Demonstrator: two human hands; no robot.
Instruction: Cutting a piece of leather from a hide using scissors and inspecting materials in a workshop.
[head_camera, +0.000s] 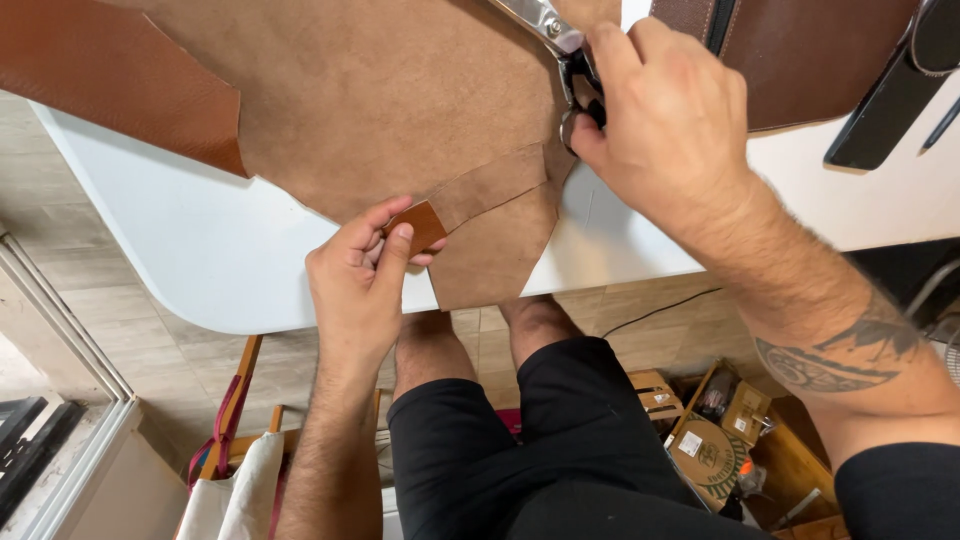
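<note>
Large tan leather hide (380, 100) spread suede side up on white table (200, 240), near edge overhanging. Left hand (360, 270) pinches folded-back end of partly cut leather strip (480, 192) between thumb and fingers, grain side showing. Right hand (665, 120) grips scissors (555, 40), fingers through black handles, metal blades pointing far-left over hide. Dark brown leather piece (810, 60) far right. Black shorts, bare knees below table; cardboard boxes (715, 440) on floor right.

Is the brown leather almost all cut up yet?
Partly. A strip is cut along most of its length from the big leather sheet. The left hand lifts its end; the right hand holds scissors at the cut's end. Most leather remains uncut.
</note>
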